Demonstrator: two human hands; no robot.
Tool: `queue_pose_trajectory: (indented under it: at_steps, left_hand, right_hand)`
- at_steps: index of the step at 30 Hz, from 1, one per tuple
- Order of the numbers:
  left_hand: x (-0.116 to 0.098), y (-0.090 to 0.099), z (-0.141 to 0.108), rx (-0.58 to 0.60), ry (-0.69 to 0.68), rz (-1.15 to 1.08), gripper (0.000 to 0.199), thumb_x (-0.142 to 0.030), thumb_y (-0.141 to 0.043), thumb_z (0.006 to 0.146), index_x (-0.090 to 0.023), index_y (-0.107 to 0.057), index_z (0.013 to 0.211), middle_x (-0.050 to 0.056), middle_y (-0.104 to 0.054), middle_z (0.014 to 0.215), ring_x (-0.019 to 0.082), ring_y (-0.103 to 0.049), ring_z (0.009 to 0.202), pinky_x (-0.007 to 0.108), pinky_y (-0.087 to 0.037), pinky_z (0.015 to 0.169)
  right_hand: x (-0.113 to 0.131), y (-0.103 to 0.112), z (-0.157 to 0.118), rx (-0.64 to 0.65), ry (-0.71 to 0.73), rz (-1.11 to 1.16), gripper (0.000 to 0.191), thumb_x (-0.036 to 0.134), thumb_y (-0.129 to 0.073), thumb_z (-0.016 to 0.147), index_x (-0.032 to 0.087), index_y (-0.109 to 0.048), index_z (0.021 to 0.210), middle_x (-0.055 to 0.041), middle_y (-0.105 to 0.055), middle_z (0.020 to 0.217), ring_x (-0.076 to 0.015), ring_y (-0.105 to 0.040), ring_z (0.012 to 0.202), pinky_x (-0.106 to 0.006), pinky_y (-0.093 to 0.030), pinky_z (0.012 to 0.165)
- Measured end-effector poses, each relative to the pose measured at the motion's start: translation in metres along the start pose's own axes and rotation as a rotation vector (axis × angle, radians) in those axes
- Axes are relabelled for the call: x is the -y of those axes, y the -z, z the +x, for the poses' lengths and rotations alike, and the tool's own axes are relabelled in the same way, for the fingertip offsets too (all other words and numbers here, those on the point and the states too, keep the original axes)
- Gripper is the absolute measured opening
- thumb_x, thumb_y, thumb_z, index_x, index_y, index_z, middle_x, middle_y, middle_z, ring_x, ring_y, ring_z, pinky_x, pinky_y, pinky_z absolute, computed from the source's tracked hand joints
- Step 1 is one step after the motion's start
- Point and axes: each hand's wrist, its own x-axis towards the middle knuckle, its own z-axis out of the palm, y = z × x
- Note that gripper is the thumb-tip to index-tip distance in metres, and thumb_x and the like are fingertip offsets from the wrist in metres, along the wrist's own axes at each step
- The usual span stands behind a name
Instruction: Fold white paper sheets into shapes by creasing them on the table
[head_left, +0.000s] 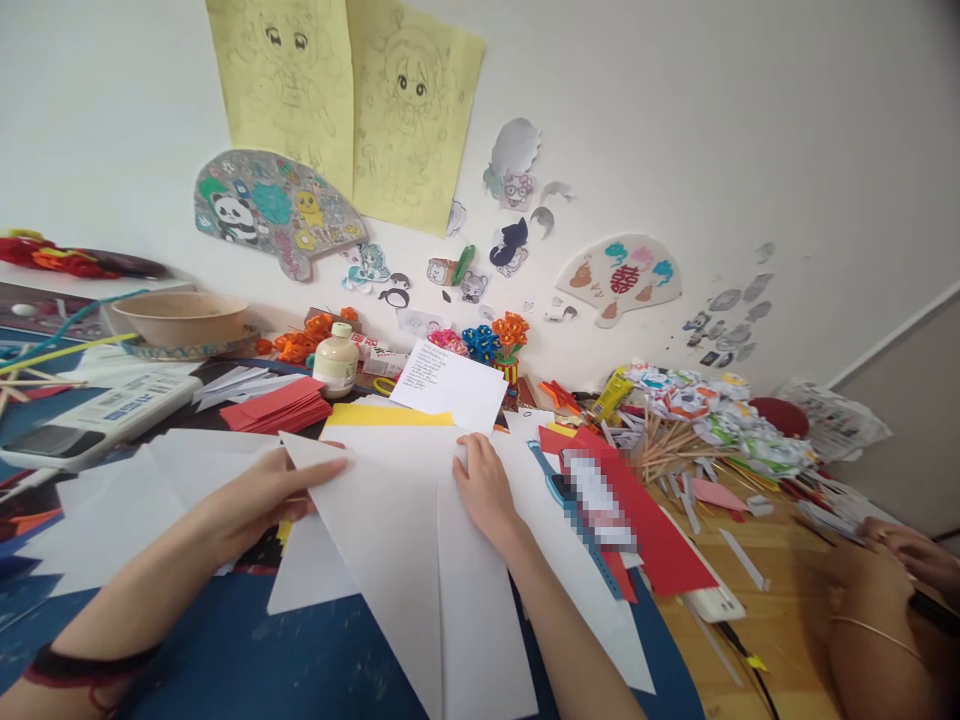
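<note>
A large sheet of white paper (397, 540) with a folded flap lies in front of me over the blue mat (300, 655). My left hand (289, 485) grips its upper left corner, the thumb on top and the other fingers underneath. On the upper right part of the sheet rests my right hand (484, 485), its fingers bent and touching the paper near the top edge. Another white sheet (311, 565) shows beneath, on the left. Yellow paper (390, 415) sticks out behind the top edge.
White papers (150, 490), a stack of red paper (277, 405) and a glue bottle (336, 360) are at the left. Red sheets (660, 540) and a blue watch (551, 475) lie right. Another person's hands (892, 560) are at the far right.
</note>
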Motion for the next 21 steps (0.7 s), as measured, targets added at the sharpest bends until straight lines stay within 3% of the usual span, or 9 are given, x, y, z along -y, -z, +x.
queue_pose_trajectory:
  at_steps: [1, 3, 6, 9, 14, 21]
  left_hand:
    - [0.004, -0.004, -0.001, 0.066, 0.014, 0.054, 0.048, -0.056, -0.072, 0.066, -0.014, -0.062, 0.087, 0.001, -0.061, 0.065, 0.011, -0.048, 0.051, 0.02, -0.033, 0.043]
    - [0.01, -0.013, 0.001, 0.092, 0.036, 0.172, 0.045, -0.054, -0.071, 0.067, -0.014, -0.06, 0.086, -0.002, -0.055, 0.054, 0.009, -0.042, 0.043, 0.021, -0.026, 0.039]
    - [0.01, -0.025, 0.012, -0.004, 0.008, 0.317, 0.041, -0.052, -0.067, 0.068, -0.015, -0.06, 0.083, -0.004, -0.051, 0.045, 0.012, -0.042, 0.039, 0.023, -0.026, 0.039]
    - [0.004, -0.033, 0.029, -0.08, -0.049, 0.426, 0.037, -0.053, -0.064, 0.068, -0.016, -0.059, 0.07, -0.001, -0.052, 0.042, 0.016, -0.048, 0.042, 0.025, -0.031, 0.043]
    - [0.006, -0.038, 0.048, -0.153, -0.103, 0.415, 0.043, -0.06, -0.062, 0.067, -0.019, -0.052, 0.06, 0.002, -0.059, 0.047, 0.016, -0.052, 0.045, 0.026, -0.038, 0.048]
    - [0.015, -0.035, 0.037, 0.034, -0.1, 0.44, 0.043, -0.057, -0.064, 0.068, -0.019, -0.05, 0.052, 0.002, -0.06, 0.044, 0.011, -0.043, 0.034, 0.024, -0.032, 0.04]
  right_hand:
    - [-0.001, 0.002, 0.0, -0.015, -0.013, 0.011, 0.026, 0.017, -0.041, 0.088, 0.02, -0.052, 0.112, -0.0087, -0.054, 0.114, -0.0224, -0.053, 0.106, -0.038, -0.044, 0.093]
    - [-0.002, 0.009, 0.001, -0.049, -0.03, 0.038, 0.026, 0.015, -0.042, 0.087, 0.02, -0.052, 0.11, -0.0081, -0.054, 0.113, -0.0222, -0.053, 0.107, -0.038, -0.044, 0.094]
    - [0.003, 0.022, 0.001, -0.084, -0.036, 0.085, 0.024, 0.017, -0.041, 0.088, 0.021, -0.053, 0.108, -0.0068, -0.055, 0.112, -0.0215, -0.053, 0.108, -0.037, -0.044, 0.094]
    - [0.01, 0.028, -0.002, -0.033, -0.002, 0.103, 0.024, 0.02, -0.04, 0.09, 0.023, -0.054, 0.11, -0.0062, -0.056, 0.114, -0.0208, -0.054, 0.11, -0.036, -0.044, 0.095]
    - [0.011, 0.011, -0.008, 0.088, -0.004, -0.026, 0.039, 0.026, -0.037, 0.094, 0.019, -0.048, 0.13, -0.0121, -0.043, 0.14, -0.0255, -0.045, 0.126, -0.041, -0.04, 0.103]
    - [0.002, -0.001, -0.008, 0.122, 0.007, -0.126, 0.044, 0.025, -0.027, 0.096, 0.016, -0.043, 0.137, -0.0119, -0.041, 0.143, -0.0228, -0.04, 0.131, -0.039, -0.034, 0.108]
